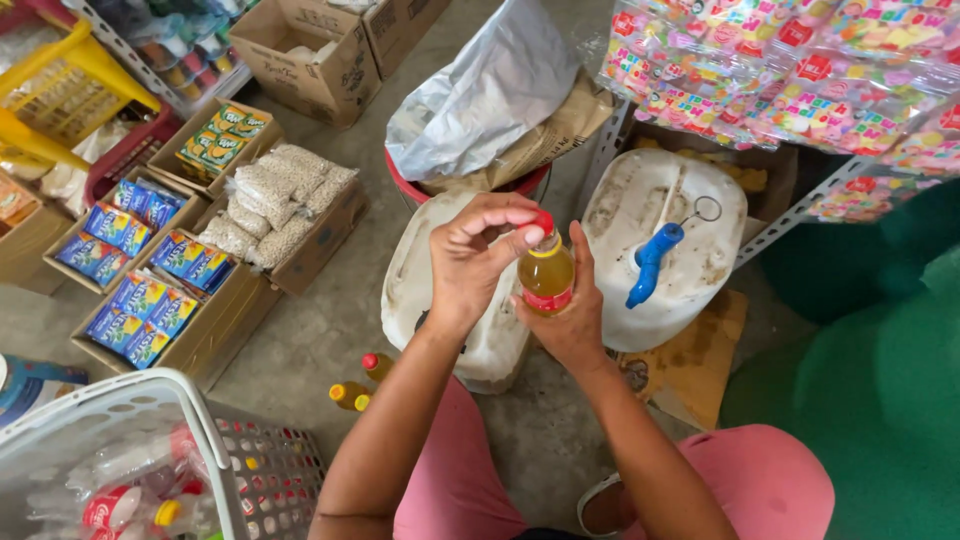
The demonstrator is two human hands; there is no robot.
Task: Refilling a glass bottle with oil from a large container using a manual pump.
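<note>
Pink-clad knees sit lowest in view, and above them the right hand point(572, 315) wraps a small clear plastic bottle of golden oil point(546, 277), held over a white jerrycan point(663, 245). Left hand point(475, 262) pinches its red cap point(543, 222) between fingertips.

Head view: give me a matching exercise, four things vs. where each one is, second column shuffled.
Things:
1. bottle cap
2. blue tap
3. small yellow bottle
4. grey bag

Places:
A. on the white jerrycan at right
B. held in the right hand
C. on top of the red bucket
D. pinched by the left hand

Pairs: 1-D, 2-A, 3-B, 4-C
</note>
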